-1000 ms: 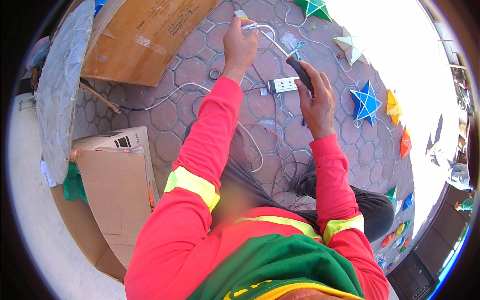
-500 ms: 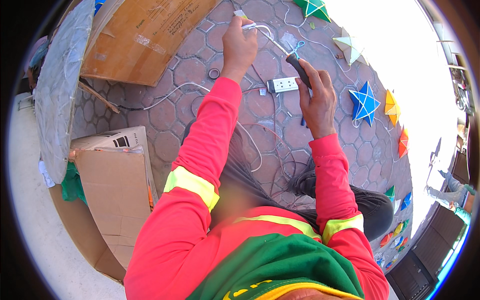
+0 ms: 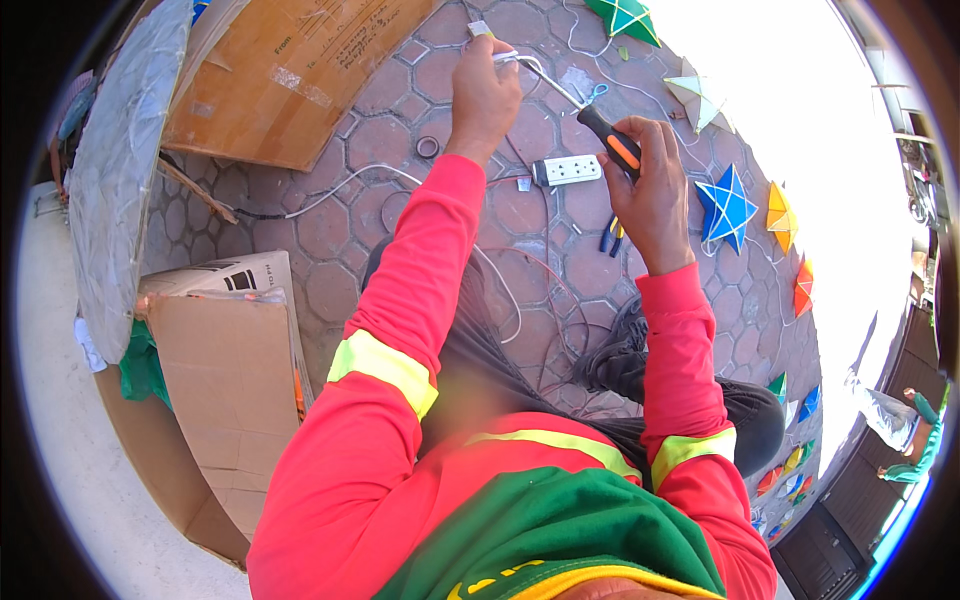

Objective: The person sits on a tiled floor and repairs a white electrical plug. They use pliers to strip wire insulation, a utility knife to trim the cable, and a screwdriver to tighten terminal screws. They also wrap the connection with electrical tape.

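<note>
My left hand is closed around a small white piece joined to a white cord; its exact kind is too small to tell. Between the fingers and thumb of my right hand is a screwdriver with a black and orange handle. Its shaft slants up and left, and the tip reaches the white piece at my left fingers. Below the screwdriver, a white power strip lies on the paving. Pliers with dark and yellow handles lie left of my right wrist, partly hidden.
A tape roll and light-blue scissors handles lie on the paving among loose cords. Star lanterns, including a blue one, line the right side. Cardboard boxes stand at left, and another person is at far right.
My right hand has turned and shifted slightly right, showing the handle's orange stripe and uncovering the pliers. My left hand has moved slightly right. The person at far right has changed posture.
</note>
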Demonstrator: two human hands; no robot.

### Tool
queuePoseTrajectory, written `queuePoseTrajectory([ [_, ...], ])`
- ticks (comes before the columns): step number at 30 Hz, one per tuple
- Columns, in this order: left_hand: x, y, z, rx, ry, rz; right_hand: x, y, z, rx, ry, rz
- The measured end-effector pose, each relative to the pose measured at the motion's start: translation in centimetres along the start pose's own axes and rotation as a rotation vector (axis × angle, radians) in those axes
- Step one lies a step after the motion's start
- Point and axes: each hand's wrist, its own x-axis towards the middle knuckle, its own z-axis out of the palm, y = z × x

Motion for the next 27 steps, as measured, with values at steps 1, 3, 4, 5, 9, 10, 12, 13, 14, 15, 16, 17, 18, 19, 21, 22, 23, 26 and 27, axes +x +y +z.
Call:
queuePoseTrajectory([
  [1, 0.0, 0.1, 0.0, -0.003, -0.003, -0.008, 0.1, -0.1, -0.4, -0.026, -0.017, 0.005],
  [3, -0.1, 0.2, 0.0, -0.008, -0.013, -0.03, 0.4, -0.2, -1.0, -0.047, -0.103, 0.06],
  [4, -0.1, 0.2, 0.0, -0.012, -0.019, -0.042, 0.5, -0.2, -1.2, -0.057, -0.143, 0.082],
  [5, -0.1, 0.3, 0.0, -0.015, -0.024, -0.055, 0.6, -0.3, -1.3, -0.066, -0.107, 0.04],
  [9, -0.2, 0.4, 0.0, -0.002, -0.007, -0.01, 0.9, -0.2, -1.2, -0.039, -0.08, 0.011],
  [10, -0.2, 0.4, 0.0, -0.002, -0.007, -0.011, 1.0, -0.1, -1.3, -0.008, -0.098, 0.034],
  [12, -0.2, 0.4, 0.0, -0.001, -0.015, -0.023, 1.1, 0.1, -1.4, -0.044, -0.217, 0.109],
  [13, -0.2, 0.4, 0.0, 0.0, -0.022, -0.034, 1.1, 0.1, -1.4, -0.061, -0.268, 0.191],
  [14, -0.2, 0.4, 0.1, 0.001, -0.029, -0.044, 1.1, -0.1, -1.4, -0.019, -0.187, 0.119],
  [15, -0.2, 0.4, 0.1, 0.001, -0.032, -0.045, 1.1, -0.3, -1.1, 0.019, -0.102, 0.094],
  [16, -0.2, 0.4, 0.1, 0.002, -0.035, -0.045, 1.1, -0.6, -1.0, 0.057, -0.017, 0.069],
  [17, -0.3, 0.3, 0.2, 0.0, -0.035, -0.041, 1.2, -0.6, -1.1, 0.053, -0.018, 0.049],
  [18, -0.3, 0.3, 0.2, 0.006, -0.032, -0.035, 1.4, -0.6, -1.1, 0.048, -0.02, 0.029],
  [19, -0.2, 0.3, 0.3, 0.009, -0.027, -0.025, 1.6, -0.7, -1.2, 0.043, -0.021, 0.01],
  [21, -0.2, 0.3, 0.4, 0.008, -0.026, -0.022, 1.4, -0.9, -1.5, -0.004, -0.169, 0.18],
  [22, -0.3, 0.2, 0.5, 0.004, -0.031, -0.03, 1.3, -0.9, -1.6, -0.027, -0.242, 0.265],
  [23, -0.3, 0.2, 0.5, -0.004, -0.033, -0.034, 1.4, -0.9, -1.5, -0.009, -0.227, 0.261],
  [26, -0.1, 0.3, 0.6, -0.01, -0.056, -0.072, 1.4, -0.9, -0.8, 0.038, -0.117, 0.174],
  [27, -0.1, 0.4, 0.6, -0.012, -0.054, -0.07, 1.4, -0.8, -0.5, 0.049, -0.038, 0.094],
])
